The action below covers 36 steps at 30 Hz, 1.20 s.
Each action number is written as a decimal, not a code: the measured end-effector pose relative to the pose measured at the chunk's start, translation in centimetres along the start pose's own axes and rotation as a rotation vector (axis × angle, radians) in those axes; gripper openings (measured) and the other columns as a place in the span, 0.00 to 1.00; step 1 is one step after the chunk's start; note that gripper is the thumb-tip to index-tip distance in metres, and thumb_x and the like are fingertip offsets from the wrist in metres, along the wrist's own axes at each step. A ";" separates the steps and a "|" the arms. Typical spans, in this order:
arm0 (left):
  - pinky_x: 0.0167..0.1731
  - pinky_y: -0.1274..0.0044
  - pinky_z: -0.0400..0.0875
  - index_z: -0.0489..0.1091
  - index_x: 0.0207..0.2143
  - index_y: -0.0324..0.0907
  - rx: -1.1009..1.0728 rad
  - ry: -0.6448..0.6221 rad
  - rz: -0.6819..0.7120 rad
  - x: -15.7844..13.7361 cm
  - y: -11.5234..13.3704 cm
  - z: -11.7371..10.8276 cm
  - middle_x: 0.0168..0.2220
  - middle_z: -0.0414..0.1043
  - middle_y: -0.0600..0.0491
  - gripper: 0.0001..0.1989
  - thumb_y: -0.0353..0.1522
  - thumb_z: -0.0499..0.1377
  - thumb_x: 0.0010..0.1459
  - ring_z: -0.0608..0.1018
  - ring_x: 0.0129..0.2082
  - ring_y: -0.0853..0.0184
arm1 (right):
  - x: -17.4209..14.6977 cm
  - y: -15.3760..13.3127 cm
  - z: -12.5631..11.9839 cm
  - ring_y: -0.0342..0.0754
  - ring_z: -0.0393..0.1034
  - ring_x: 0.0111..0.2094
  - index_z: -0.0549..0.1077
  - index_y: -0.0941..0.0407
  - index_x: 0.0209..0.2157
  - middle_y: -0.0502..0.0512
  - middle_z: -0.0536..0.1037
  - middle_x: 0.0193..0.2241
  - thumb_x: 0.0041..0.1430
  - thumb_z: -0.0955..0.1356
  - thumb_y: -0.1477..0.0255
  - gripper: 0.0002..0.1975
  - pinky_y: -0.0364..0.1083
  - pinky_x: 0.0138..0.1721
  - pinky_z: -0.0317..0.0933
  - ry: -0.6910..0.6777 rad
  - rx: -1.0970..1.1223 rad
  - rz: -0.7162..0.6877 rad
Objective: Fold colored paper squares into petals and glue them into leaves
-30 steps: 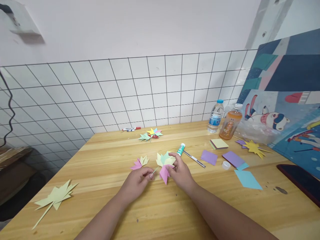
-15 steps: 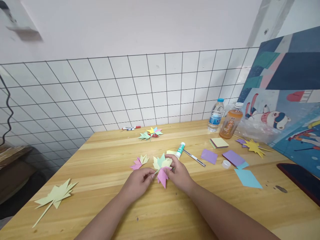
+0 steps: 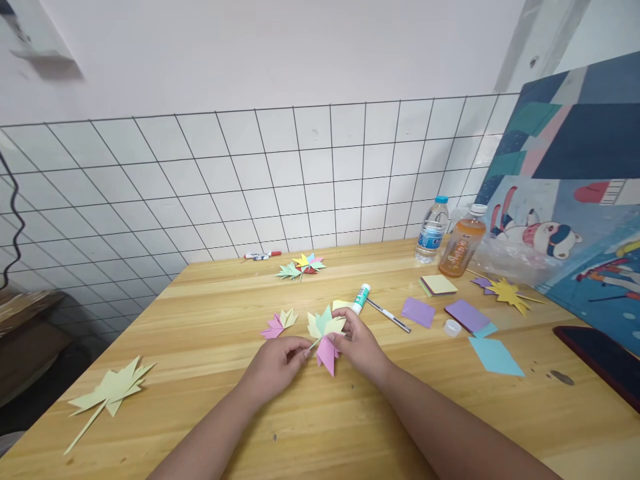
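Observation:
A folded paper leaf in pale yellow, mint green and pink is held between my hands above the table. My left hand pinches its thin stem at the left. On the other side, my right hand grips the leaf's edge between thumb and fingers. Just beyond my left hand lies a smaller pink and yellow folded paper piece. Behind my right hand are a glue stick and a pen. A pale yellow paper leaf with a stem rests at the far left.
More folded leaves and a red-capped marker lie at the back. Rightward are purple paper, blue paper, a white cap, a water bottle, an orange drink bottle, a yellow leaf and a dark phone-like slab.
The paper leaf and my right hand have shifted very slightly to the right. My left hand keeps its pinch on the stem.

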<state>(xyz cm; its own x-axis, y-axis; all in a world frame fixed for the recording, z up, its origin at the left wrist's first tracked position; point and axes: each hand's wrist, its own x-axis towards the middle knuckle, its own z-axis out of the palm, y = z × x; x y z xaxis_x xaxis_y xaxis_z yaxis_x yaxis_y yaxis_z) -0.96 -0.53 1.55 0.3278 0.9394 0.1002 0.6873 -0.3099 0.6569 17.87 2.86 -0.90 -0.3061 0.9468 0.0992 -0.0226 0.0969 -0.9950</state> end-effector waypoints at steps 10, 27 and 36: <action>0.22 0.80 0.58 0.75 0.30 0.47 0.093 0.016 -0.004 -0.1 0.6 -0.3 0.22 0.72 0.57 0.15 0.35 0.49 0.56 0.68 0.22 0.68 | 0.3 -0.2 -0.2 0.40 0.64 0.18 0.61 0.56 0.44 0.45 0.71 0.22 0.47 0.68 0.72 0.21 0.41 0.22 0.59 -0.011 0.166 0.057; 0.23 0.79 0.61 0.69 0.25 0.44 0.052 0.083 -0.113 0.0 -0.4 0.7 0.23 0.73 0.57 0.10 0.37 0.53 0.54 0.72 0.22 0.68 | 0.2 -0.3 0.1 0.41 0.65 0.19 0.62 0.56 0.46 0.43 0.69 0.18 0.47 0.68 0.72 0.23 0.42 0.25 0.59 0.014 0.110 0.048; 0.21 0.80 0.58 0.68 0.24 0.44 0.060 0.080 -0.132 0.0 0.2 0.9 0.21 0.70 0.58 0.10 0.37 0.53 0.54 0.69 0.21 0.70 | 0.1 -0.2 0.3 0.43 0.68 0.25 0.62 0.55 0.47 0.46 0.70 0.24 0.44 0.69 0.73 0.26 0.41 0.25 0.61 0.020 0.111 0.071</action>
<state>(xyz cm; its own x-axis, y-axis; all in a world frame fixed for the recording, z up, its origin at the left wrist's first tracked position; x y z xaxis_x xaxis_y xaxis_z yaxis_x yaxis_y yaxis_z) -0.28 -0.75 1.03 0.1813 0.9804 0.0767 0.7595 -0.1892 0.6224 17.59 2.84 -0.71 -0.2913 0.9562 0.0279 -0.1073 -0.0036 -0.9942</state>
